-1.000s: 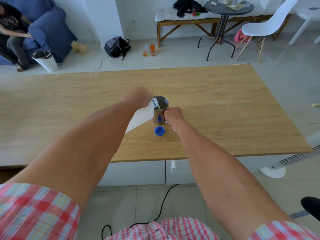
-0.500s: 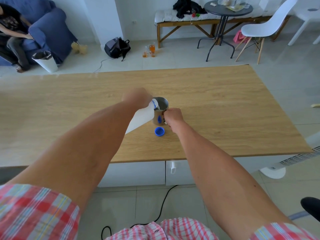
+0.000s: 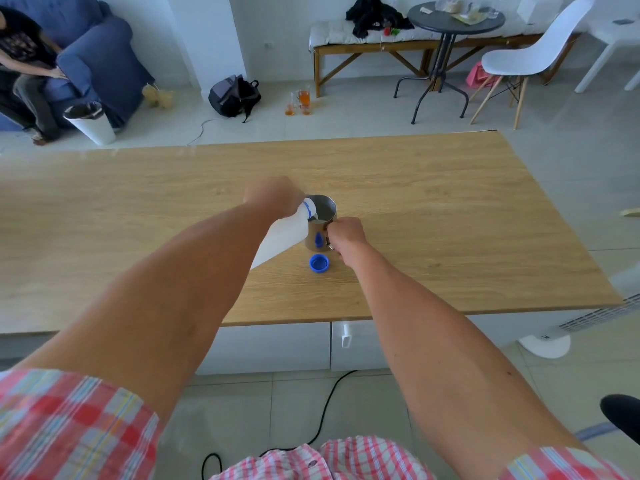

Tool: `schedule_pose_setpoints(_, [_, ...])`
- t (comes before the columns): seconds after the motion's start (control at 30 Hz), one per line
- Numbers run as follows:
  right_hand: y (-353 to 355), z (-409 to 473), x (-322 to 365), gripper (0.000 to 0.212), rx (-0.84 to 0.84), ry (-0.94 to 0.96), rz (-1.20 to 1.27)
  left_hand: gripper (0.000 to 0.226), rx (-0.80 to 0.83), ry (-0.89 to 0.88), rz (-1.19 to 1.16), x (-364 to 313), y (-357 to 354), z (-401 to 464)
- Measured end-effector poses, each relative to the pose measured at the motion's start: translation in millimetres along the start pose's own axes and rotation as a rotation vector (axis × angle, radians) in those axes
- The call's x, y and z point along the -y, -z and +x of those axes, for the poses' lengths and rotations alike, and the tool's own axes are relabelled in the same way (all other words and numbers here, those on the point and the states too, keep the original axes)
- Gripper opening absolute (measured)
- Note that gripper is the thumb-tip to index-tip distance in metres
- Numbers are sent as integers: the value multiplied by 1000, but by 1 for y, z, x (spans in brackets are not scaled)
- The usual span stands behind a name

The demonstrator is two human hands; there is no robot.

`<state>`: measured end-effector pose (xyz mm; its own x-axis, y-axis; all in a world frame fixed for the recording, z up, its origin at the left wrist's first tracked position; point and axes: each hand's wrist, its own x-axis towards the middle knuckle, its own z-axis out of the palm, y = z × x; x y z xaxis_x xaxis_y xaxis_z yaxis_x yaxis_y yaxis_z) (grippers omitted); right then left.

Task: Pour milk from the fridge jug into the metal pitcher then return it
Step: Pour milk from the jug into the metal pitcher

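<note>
My left hand (image 3: 273, 195) grips a white plastic milk jug (image 3: 282, 239), tilted with its blue-ringed mouth over the rim of the metal pitcher (image 3: 320, 223). Milk runs from the mouth into the pitcher, and white milk shows inside. The pitcher stands upright on the wooden table (image 3: 450, 220). My right hand (image 3: 344, 237) is closed on the pitcher's handle at its right side. The jug's blue cap (image 3: 319, 263) lies open side up on the table just in front of the pitcher.
Beyond the table's far edge are a backpack (image 3: 233, 95), glasses of orange drink (image 3: 303, 100) on the floor, a white bin (image 3: 90, 121) and a seated person on a blue sofa. A round table, bench and white chair stand at the back right. A cable runs under the table.
Both hands have held nearly still. The jug stays tilted over the pitcher and the milk level in the pitcher looks a little higher.
</note>
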<state>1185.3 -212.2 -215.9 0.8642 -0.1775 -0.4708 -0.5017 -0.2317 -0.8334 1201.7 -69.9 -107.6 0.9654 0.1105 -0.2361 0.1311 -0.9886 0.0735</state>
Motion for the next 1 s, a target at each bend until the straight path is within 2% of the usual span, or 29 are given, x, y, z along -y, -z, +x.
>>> schedule_pose_setpoints(1.0, [-3,6,-2,17,-6,16,-9,26,13,18,2,-2,2,0])
